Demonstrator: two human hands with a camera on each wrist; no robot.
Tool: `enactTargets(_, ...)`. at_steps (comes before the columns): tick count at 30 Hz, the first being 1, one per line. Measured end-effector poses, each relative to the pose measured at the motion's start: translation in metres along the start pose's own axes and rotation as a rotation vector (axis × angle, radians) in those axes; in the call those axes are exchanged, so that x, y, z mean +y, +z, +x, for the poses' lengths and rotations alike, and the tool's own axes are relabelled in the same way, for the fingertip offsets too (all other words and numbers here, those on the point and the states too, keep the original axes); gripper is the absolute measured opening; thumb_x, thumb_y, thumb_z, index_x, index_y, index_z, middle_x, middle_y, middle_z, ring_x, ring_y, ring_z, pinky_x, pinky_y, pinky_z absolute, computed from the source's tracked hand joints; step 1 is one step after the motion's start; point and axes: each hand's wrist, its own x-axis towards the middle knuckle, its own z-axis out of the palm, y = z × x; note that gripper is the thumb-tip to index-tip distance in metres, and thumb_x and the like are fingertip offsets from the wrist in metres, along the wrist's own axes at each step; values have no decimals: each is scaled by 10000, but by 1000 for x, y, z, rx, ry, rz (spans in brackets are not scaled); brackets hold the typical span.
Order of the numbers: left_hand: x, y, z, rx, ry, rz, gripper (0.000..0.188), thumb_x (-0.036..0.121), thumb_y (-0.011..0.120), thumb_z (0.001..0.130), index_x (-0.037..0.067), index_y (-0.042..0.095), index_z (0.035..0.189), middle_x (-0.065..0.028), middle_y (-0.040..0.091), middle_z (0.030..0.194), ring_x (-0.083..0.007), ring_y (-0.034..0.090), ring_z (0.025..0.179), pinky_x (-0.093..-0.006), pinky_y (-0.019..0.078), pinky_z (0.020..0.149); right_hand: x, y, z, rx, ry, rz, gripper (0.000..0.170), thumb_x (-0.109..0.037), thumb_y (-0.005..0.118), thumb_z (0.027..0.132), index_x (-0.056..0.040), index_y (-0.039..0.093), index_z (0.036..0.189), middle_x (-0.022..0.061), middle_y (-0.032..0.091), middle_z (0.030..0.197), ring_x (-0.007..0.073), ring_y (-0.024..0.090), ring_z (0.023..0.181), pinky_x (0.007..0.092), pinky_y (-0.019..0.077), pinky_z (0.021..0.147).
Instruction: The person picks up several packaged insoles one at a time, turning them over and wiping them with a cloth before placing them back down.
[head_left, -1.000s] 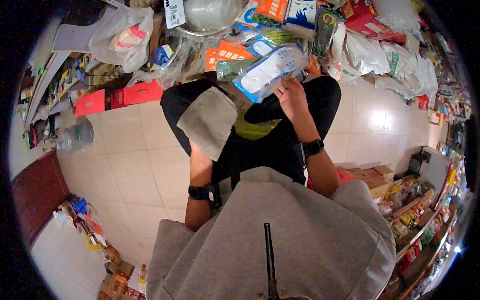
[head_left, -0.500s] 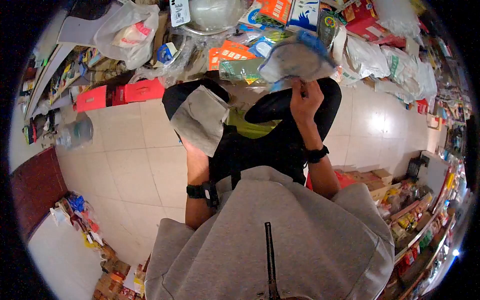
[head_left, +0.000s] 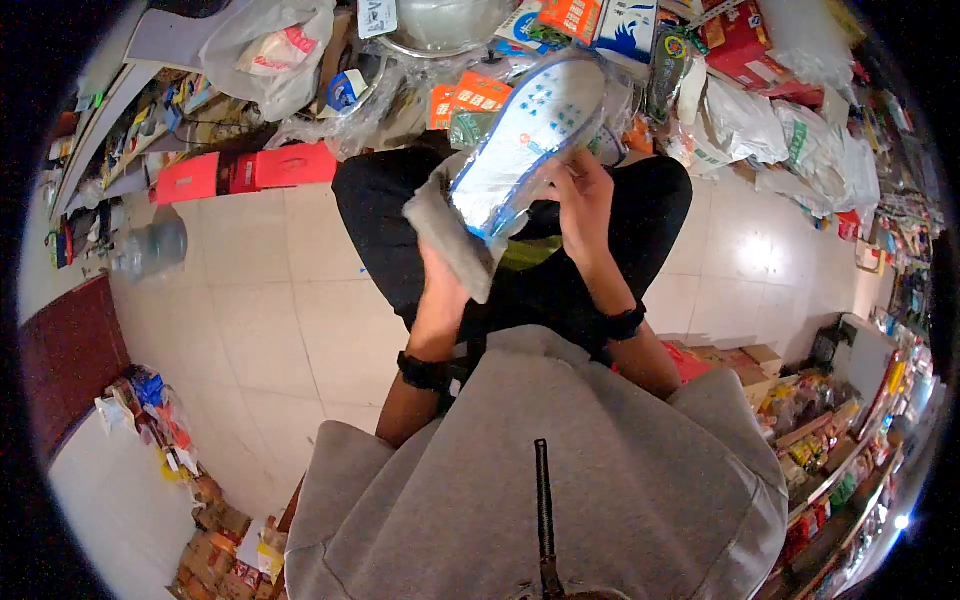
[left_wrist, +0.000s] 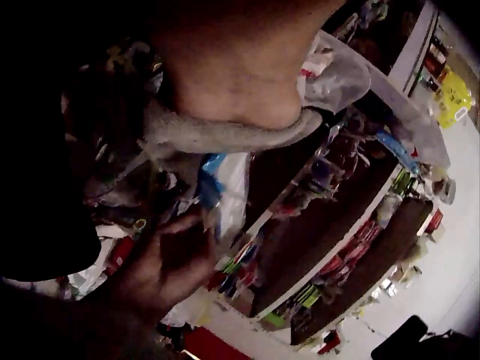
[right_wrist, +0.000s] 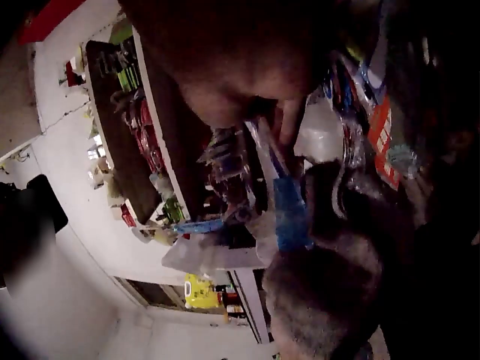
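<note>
Well, the weak spot looks to be the right hand point(head_left: 585, 205): thumb and fingers pinch one side of the wrapped insole point(head_left: 525, 135), which slants over the lap, its lower end by the grey cloth point(head_left: 452, 240). If the clear film is as slippery as it looks, a light pinch could let the insole swing or slide toward the yellow-green thing point(head_left: 530, 253) between the legs. The left hand point(head_left: 440, 292) runs in under the cloth, which hides its fingers, so I can't tell whether they grip it. If that hold is slack, a bump from the insole could push the cloth askew. The upper end reaches over the heap's near edge, beside the orange packets point(head_left: 478, 92), where loose plastic might snag it.
</note>
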Motion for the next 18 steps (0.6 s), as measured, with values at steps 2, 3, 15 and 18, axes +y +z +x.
enactTargets(2, 5, 25, -1, 90, -154, -334, 520, 466, 351, 1016, 68, 424, 1343, -94, 521, 1280, -236, 506, 1161, -383, 379, 1032, -2, 9, -2, 44, 79, -2, 223, -95, 582, 922, 34, 591, 1104, 88, 651, 1008, 140, 644, 843, 277, 571, 630)
enactTargets(3, -1, 19, -1, 94, -144, -252, 539, 490, 354, 1014, 64, 431, 1334, -92, 530, 1264, -232, 520, 1133, -388, 399, 1006, -5, 10, -1, 23, 92, -4, 264, -115, 600, 920, 31, 590, 1140, 94, 650, 1056, 153, 647, 877, 294, 572, 655)
enactTargets(15, 7, 4, -11, 501, 244, 367, 320, 260, 494, 1009, -38, 567, 1102, -97, 642, 992, -153, 614, 847, -307, 494, 735, 44, 55, -64, -201, -151, -572, 526, -170, 779, 781, 6, 525, 1207, 90, 591, 1052, 123, 575, 899, 261, 481, 746)
enactTargets(18, 10, 2, -17, 518, 206, 372, 361, 303, 466, 1018, -36, 563, 1097, -101, 641, 973, -165, 618, 828, -314, 495, 733, 36, 58, -63, -215, 25, -423, 443, -224, 725, 806, 1, 554, 1147, 176, 595, 990, 318, 587, 908, 411, 465, 783)
